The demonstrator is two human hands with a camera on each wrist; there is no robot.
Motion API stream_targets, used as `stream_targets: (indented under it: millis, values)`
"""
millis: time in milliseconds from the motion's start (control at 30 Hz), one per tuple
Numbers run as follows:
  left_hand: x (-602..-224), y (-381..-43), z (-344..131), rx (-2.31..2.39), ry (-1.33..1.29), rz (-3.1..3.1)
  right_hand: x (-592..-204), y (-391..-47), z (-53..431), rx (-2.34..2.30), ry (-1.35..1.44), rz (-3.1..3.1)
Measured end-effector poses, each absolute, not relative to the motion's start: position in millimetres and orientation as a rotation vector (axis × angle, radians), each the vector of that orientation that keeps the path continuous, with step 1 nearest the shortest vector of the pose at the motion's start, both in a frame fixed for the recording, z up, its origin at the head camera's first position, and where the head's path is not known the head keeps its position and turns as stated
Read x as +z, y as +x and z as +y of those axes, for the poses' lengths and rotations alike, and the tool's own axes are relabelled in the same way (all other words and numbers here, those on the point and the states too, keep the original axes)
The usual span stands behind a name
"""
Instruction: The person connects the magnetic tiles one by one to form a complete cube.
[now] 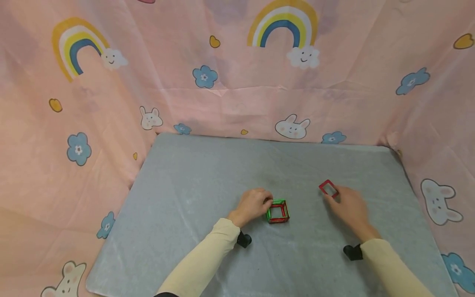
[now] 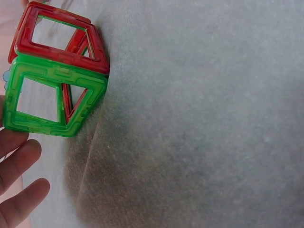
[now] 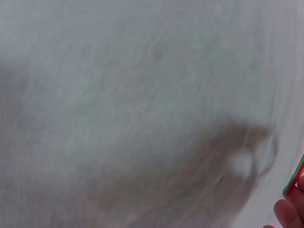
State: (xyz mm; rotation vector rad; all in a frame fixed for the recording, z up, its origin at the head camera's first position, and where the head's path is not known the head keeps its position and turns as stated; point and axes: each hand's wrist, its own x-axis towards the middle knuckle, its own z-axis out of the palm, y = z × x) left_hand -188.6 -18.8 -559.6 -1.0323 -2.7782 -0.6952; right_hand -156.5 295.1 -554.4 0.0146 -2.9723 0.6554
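My left hand grips the upper left corner of a small open-framed cube of magnetic tiles, which rests on the grey cloth. The left wrist view shows a green square frame on the near face of the cube and a red frame adjoining it, with fingertips at its edge. Off to the right, my right hand pinches a red square magnetic tile by one corner, above the cloth. From the right wrist, just the tile's red and green edge and some fingertips are visible.
A grey cloth-covered table lies beneath both hands. Pink printed curtains hang along its back and sides. A dark wrist camera mount sits at the left wrist and another at the right.
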Motion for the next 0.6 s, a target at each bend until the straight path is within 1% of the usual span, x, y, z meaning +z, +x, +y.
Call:
stream_targets:
  millis: [200, 600]
  values:
    - [-562, -188, -19, -0.695, -1.025, -2.776, -549, -156, 284, 0.685, 0.085, -2.941]
    - [-558, -187, -18, -0.696, -1.015, -2.773, -541, -150, 266, 0.731, 0.095, -2.948]
